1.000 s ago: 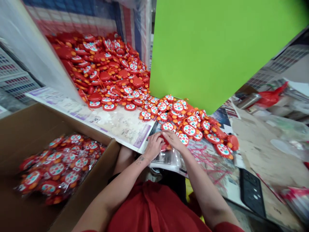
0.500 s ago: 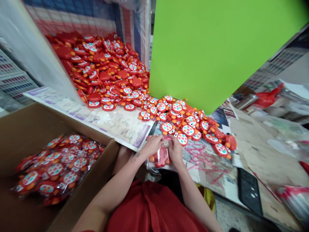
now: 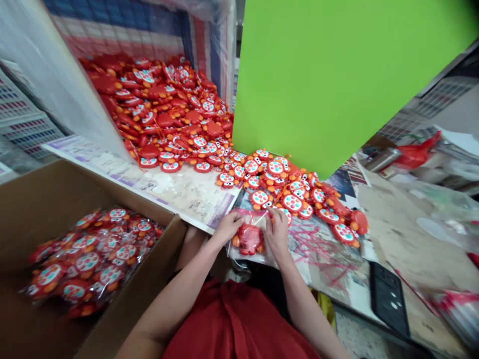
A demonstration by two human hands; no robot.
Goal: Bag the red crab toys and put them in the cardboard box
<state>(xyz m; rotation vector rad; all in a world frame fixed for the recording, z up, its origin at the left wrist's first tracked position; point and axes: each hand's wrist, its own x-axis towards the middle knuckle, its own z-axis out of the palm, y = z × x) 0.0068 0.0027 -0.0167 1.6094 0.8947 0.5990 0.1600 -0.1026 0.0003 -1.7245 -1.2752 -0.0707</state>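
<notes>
A clear plastic bag (image 3: 251,217) with a pink strip along its top lies at the table's front edge. Inside it sits a red crab-like toy (image 3: 250,240), its plain red back facing up. My left hand (image 3: 229,227) pinches the bag's upper left side, fingers closed on the film. At the upper right side, my right hand (image 3: 277,233) grips the bag with bent fingers. Just beyond my hands is a heap of loose red toys (image 3: 292,203) with white, dotted faces and orange limbs.
To the left stands a cardboard box (image 3: 172,230) holding several bagged toys (image 3: 88,262). A large pile of loose toys (image 3: 164,119) spills from a plastic-lined container behind. A tall green panel (image 3: 318,89) rises at the back. A black phone-like object (image 3: 389,296) lies at right.
My hands have moved apart from the middle of the bag's top edge to its two sides. The bag's top now shows flat between them.
</notes>
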